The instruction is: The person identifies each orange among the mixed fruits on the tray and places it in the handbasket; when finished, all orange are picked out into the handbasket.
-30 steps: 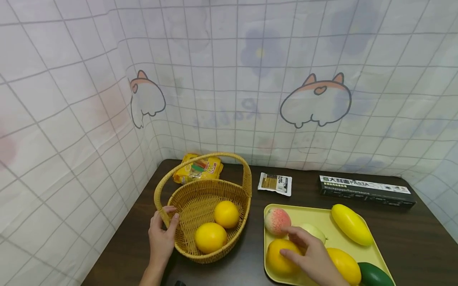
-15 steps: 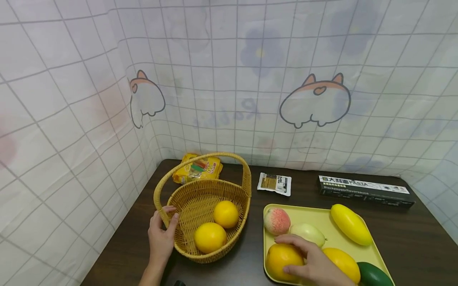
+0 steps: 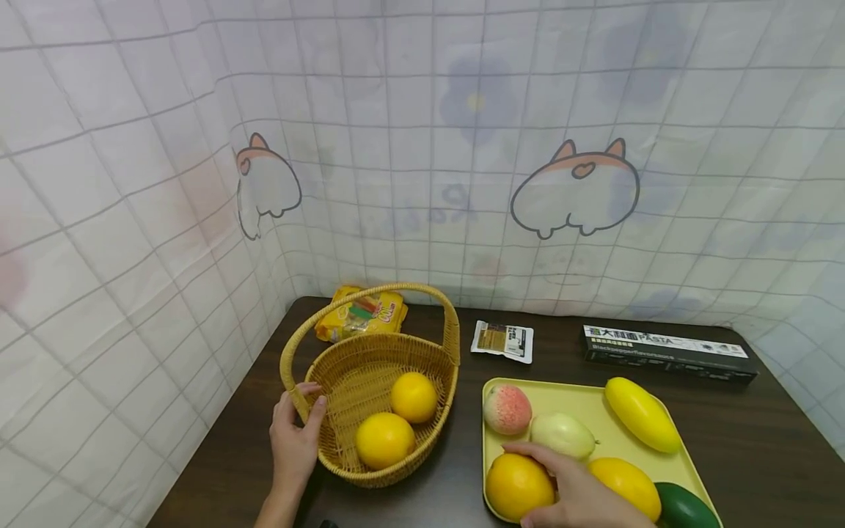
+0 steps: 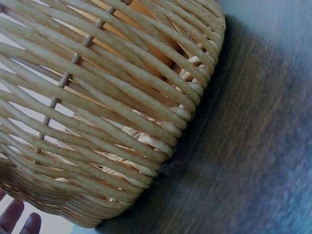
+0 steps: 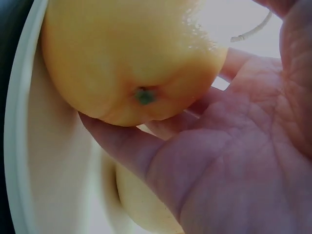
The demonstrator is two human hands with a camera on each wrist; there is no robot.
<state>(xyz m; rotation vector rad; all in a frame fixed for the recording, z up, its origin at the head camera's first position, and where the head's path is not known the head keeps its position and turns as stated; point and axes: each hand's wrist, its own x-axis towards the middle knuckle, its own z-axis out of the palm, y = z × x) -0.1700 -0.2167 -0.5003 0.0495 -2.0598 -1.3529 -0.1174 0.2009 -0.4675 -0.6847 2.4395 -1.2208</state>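
The fingers [image 3: 528,449] of the person's right hand [image 3: 581,497] are curled round a smooth, round orange-yellow fruit [image 3: 516,490], gripping it from the right; up close, a small green stem spot [image 5: 145,96] shows on its skin. That fruit is in the near left corner of a pale yellow rectangular tray [image 3: 568,394]; I cannot tell whether it is lifted off the bottom.

The left hand [image 3: 293,444] grips a golden woven wicker basket [image 3: 350,400] at its left side, where the tall arched handle [image 3: 452,339] meets the rim. Inside it, close together, lie two round yellow-orange fruits [image 3: 386,440].

Elsewhere in the tray are a pink-and-white speckled peach [image 3: 507,410], a pale green pear-shaped fruit [image 3: 563,435], a long bright yellow fruit [image 3: 642,414], an oval golden fruit [image 3: 627,484] and a dark green oval fruit [image 3: 686,506].

Basket and tray stand side by side, apart, on a dark wood-grained surface [image 3: 455,506]. Behind them are a yellow plastic food packet [image 3: 366,315], a small white-edged sachet [image 3: 503,341] and a long black pasta box [image 3: 667,353]. Beyond hangs a white grid-patterned cloth [image 3: 396,147] with cartoon animals.
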